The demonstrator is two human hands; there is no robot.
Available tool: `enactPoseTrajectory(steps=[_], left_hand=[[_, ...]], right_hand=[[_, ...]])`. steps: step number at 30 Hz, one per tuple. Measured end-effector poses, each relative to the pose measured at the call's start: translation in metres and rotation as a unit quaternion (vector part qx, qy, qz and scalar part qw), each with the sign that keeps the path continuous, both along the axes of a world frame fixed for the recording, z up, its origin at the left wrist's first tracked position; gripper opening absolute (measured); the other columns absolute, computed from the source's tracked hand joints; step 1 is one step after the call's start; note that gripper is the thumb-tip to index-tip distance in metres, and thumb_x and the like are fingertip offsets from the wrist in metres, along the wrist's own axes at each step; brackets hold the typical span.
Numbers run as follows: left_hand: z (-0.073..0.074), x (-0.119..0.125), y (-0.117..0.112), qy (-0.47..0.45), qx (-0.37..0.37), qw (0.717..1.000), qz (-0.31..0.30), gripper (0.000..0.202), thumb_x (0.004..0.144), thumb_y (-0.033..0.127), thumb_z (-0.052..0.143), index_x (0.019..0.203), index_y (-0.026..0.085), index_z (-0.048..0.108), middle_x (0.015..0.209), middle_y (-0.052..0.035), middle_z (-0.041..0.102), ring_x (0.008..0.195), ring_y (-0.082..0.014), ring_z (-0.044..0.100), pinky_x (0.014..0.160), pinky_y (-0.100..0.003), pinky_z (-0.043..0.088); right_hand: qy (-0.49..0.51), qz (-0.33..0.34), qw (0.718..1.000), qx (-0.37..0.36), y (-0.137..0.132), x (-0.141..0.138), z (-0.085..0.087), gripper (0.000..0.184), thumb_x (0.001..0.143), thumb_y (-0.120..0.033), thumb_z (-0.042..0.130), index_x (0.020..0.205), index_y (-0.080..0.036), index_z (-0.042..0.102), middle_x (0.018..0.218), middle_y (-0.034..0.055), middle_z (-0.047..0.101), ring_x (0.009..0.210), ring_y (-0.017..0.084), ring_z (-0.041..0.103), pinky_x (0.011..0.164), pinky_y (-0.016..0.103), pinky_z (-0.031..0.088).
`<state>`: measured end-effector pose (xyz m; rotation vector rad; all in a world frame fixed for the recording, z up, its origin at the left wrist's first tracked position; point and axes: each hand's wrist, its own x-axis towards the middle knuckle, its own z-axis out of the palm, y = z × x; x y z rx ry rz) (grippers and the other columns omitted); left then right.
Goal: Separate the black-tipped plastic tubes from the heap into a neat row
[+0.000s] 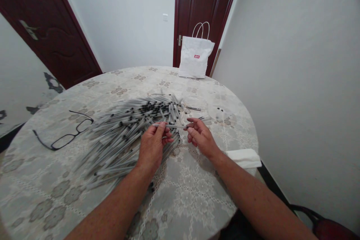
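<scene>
My left hand [152, 142] pinches a slim translucent pen [177, 126] between thumb and fingers, keeping it level above the table. At its right end, the thumb and fingers of my right hand [202, 138] are closed around the tip. What exactly sits between those right fingertips is too small to make out. Under and to the left of my left hand spreads a big heap of similar translucent pens [115, 146], many with black ends. Several dark thin pieces [194, 108] lie just beyond my right hand.
Black-framed glasses [66, 140] rest at the left on the round table's patterned cloth [194, 198]. A white paper bag [196, 62] stands at the far edge. Folded white paper [244, 158] lies by my right forearm, and small black bits [220, 109] are at the right.
</scene>
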<state>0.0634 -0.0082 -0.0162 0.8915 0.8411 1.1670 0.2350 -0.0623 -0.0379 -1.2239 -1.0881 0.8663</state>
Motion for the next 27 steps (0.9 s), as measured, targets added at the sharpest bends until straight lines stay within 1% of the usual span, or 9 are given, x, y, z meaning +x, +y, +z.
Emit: enactPoseTrajectory(steps=[3, 5, 9, 12, 18, 21, 23, 25, 27], left_hand=[[-0.001, 0.0, 0.001, 0.003, 0.001, 1.0, -0.003, 0.041, 0.073, 0.05, 0.079, 0.093, 0.016, 0.068, 0.078, -0.0011, 0.066, 0.065, -0.0135, 0.061, 0.055, -0.025, 0.054], [-0.002, 0.0, 0.001, 0.007, 0.002, 1.0, -0.004, 0.041, 0.074, 0.05, 0.079, 0.094, 0.016, 0.068, 0.079, -0.0012, 0.066, 0.066, -0.0135, 0.061, 0.055, -0.025, 0.054], [-0.002, -0.001, 0.002, -0.008, 0.008, 1.0, 0.005, 0.037, 0.078, 0.048, 0.076, 0.095, 0.017, 0.068, 0.081, -0.0013, 0.065, 0.068, -0.0136, 0.061, 0.056, -0.025, 0.055], [0.0, -0.003, 0.003, -0.016, 0.005, 1.0, 0.019, 0.036, 0.079, 0.048, 0.075, 0.097, 0.017, 0.067, 0.082, -0.0017, 0.065, 0.069, -0.0138, 0.061, 0.056, -0.024, 0.055], [0.002, -0.003, 0.002, -0.024, -0.002, 1.0, 0.012, 0.038, 0.077, 0.051, 0.075, 0.096, 0.018, 0.067, 0.085, -0.0017, 0.065, 0.073, -0.015, 0.063, 0.054, -0.023, 0.054], [0.0, -0.003, 0.002, -0.023, -0.001, 1.0, 0.002, 0.038, 0.078, 0.051, 0.075, 0.096, 0.018, 0.067, 0.089, -0.003, 0.066, 0.077, -0.016, 0.064, 0.055, -0.024, 0.055], [-0.001, -0.003, 0.002, -0.016, -0.006, 1.0, 0.002, 0.039, 0.078, 0.05, 0.075, 0.097, 0.018, 0.067, 0.09, -0.0038, 0.066, 0.077, -0.0163, 0.064, 0.055, -0.024, 0.055], [-0.001, -0.003, 0.003, -0.008, -0.007, 1.0, 0.005, 0.038, 0.078, 0.049, 0.075, 0.097, 0.018, 0.066, 0.089, -0.0039, 0.065, 0.077, -0.0164, 0.064, 0.054, -0.024, 0.055], [-0.001, -0.003, 0.003, -0.006, -0.006, 1.0, 0.008, 0.038, 0.077, 0.048, 0.075, 0.099, 0.018, 0.064, 0.088, -0.0032, 0.064, 0.076, -0.0165, 0.064, 0.054, -0.024, 0.055]], right_hand=[[-0.024, -0.001, 0.999, -0.021, 0.001, 0.001, -0.001, 0.034, 0.096, -0.049, 0.052, 0.103, -0.02, 0.065, 0.075, 0.0024, 0.067, 0.051, 0.011, 0.053, 0.047, 0.024, 0.037], [-0.041, -0.011, 0.999, -0.025, 0.003, 0.002, -0.002, 0.029, 0.093, -0.046, 0.057, 0.092, -0.019, 0.067, 0.071, 0.0017, 0.065, 0.05, 0.011, 0.051, 0.048, 0.024, 0.038], [-0.026, -0.041, 0.999, -0.002, 0.003, 0.003, -0.001, 0.02, 0.085, -0.036, 0.067, 0.099, -0.021, 0.066, 0.075, 0.0003, 0.066, 0.057, 0.013, 0.054, 0.052, 0.025, 0.041], [-0.103, -0.076, 0.992, 0.015, -0.002, 0.011, 0.01, 0.016, 0.087, -0.032, 0.064, 0.098, -0.022, 0.066, 0.079, 0.0012, 0.067, 0.064, 0.015, 0.058, 0.059, 0.027, 0.045], [-0.372, -0.179, 0.91, 0.019, -0.003, 0.073, 0.052, 0.019, 0.089, -0.034, 0.059, 0.097, -0.022, 0.072, 0.088, 0.0049, 0.074, 0.078, 0.02, 0.065, 0.074, 0.033, 0.049], [-0.429, -0.285, 0.857, 0.022, 0.005, 0.112, 0.054, 0.026, 0.089, -0.033, 0.057, 0.103, -0.019, 0.074, 0.095, 0.0093, 0.075, 0.081, 0.022, 0.066, 0.082, 0.037, 0.05], [-0.437, -0.336, 0.834, 0.023, 0.01, 0.129, 0.048, 0.038, 0.087, -0.03, 0.056, 0.12, -0.016, 0.07, 0.105, 0.0125, 0.075, 0.081, 0.023, 0.067, 0.084, 0.039, 0.05], [-0.425, -0.354, 0.833, 0.02, 0.012, 0.134, 0.043, 0.047, 0.088, -0.029, 0.054, 0.132, -0.015, 0.064, 0.113, 0.0144, 0.074, 0.079, 0.022, 0.067, 0.083, 0.039, 0.051], [-0.394, -0.32, 0.861, 0.009, 0.009, 0.126, 0.044, 0.044, 0.09, -0.031, 0.053, 0.129, -0.016, 0.066, 0.114, 0.0138, 0.074, 0.073, 0.02, 0.067, 0.076, 0.037, 0.052]])
